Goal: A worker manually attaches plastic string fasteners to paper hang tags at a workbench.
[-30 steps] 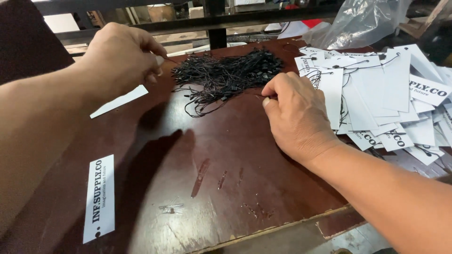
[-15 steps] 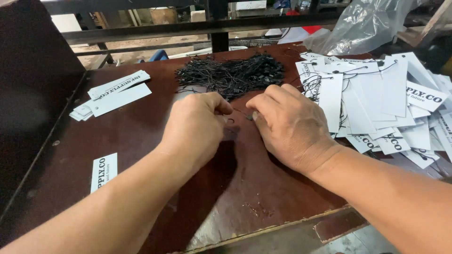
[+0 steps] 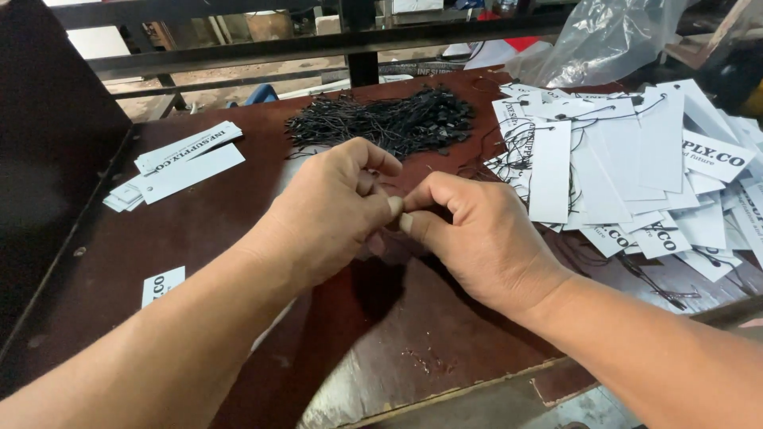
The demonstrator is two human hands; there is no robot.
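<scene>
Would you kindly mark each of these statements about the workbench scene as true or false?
1. The left hand and right hand meet fingertip to fingertip over the dark brown wooden table. True.
2. The heap of thin black string loops lies at the near edge of the table. False: it lies at the far side, beyond the hands.
3. The big spread of white rectangular paper tags lies beside the right hand. True.
4. The small stack of white tags sits on top of the string heap. False: it lies apart, on the left of the table.
5. A crumpled clear plastic bag lies beyond the tag spread. True.
</scene>
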